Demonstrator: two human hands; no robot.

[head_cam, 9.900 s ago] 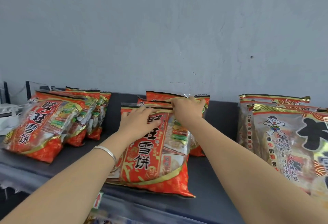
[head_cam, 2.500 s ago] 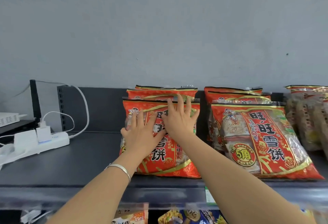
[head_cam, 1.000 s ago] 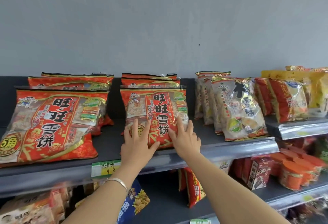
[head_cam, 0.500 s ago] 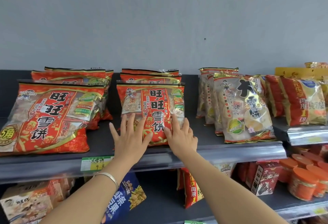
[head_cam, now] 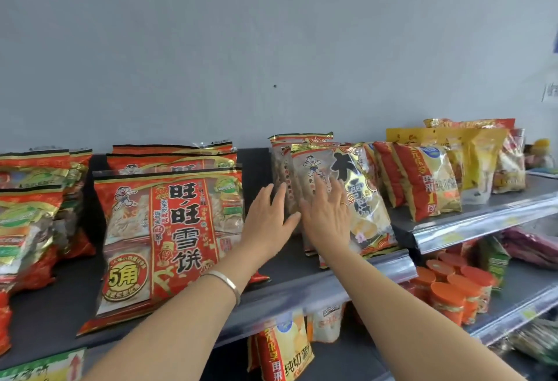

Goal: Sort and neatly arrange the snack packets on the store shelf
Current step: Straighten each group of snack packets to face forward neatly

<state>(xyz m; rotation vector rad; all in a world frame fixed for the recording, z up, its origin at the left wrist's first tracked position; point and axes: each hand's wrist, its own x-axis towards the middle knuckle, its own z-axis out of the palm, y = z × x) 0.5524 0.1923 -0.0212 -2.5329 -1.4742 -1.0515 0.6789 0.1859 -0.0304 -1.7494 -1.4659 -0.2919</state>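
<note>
Head view. Looks forward and down onto a dark store shelf [head_cam: 45, 314] with a silver front rail, backed by a grey wall. Carries, at the centre, a leaning stack of big red snack packets [head_cam: 172, 229]; at the left edge, more red packets [head_cam: 27, 220] of the same print; just right of centre, a row of pale gold-and-white packets [head_cam: 367, 196] standing on edge and tilted back; further right, on a raised section, red-and-yellow packets [head_cam: 422, 181]. Below, on the next shelf, orange-lidded tubs [head_cam: 447, 293].

Finds the right hand [head_cam: 327, 219] laid flat on the face of the front pale packet, fingers [head_cam: 333, 192] straight and apart, a ring on one. Finds the left hand [head_cam: 267, 223], bracelet [head_cam: 226, 282] at the wrist, in the gap between the red stack and the pale row, fingers straight and slightly spread, tips by the row's left edge; cannot tell whether touching. Gripping nothing with either.

Judged as the start of squaring up the pale row. To do it well: press with flat palms rather than pinching, given crinkly, air-filled bags prone to slipping and crushing. Brace the row's left side with the left hand while easing the front face back with the right. Bring the lower edges parallel to the rail, keep printed faces forward, and stay clear of the red stack beside. Watch for the front packet sliding out over the rail.
</note>
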